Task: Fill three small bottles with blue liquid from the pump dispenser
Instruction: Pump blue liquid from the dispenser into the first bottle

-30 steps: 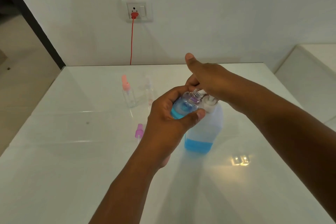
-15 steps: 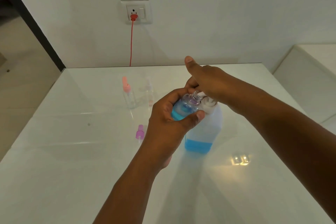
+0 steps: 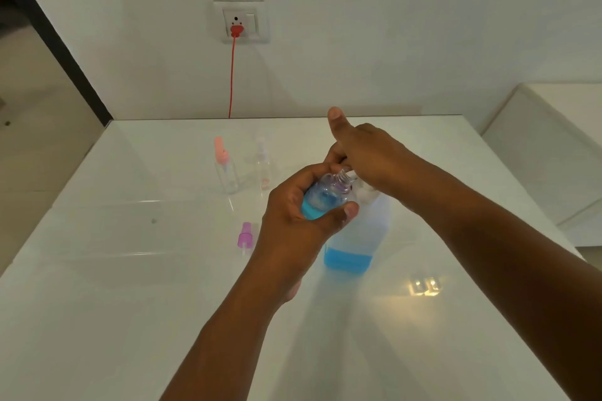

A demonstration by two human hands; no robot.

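Small bottle held tilted at the pump dispenser's spout, partly filled with blue liquid.

The clear small bottle [image 3: 327, 197] lies in the left hand [image 3: 298, 215], fingers and thumb curled round its body, open neck tipped up toward the right hand [image 3: 368, 156]. That right hand rests on top of the pump dispenser [image 3: 355, 238], thumb raised; how its fingers lie on the pump head is hidden. The dispenser stands on the white bench [image 3: 130, 303], blue liquid low in it. A purple spray cap [image 3: 245, 235] lies just left of the left wrist; farther back stand a pink-capped bottle [image 3: 224, 166] and a clear-capped bottle [image 3: 263, 163].
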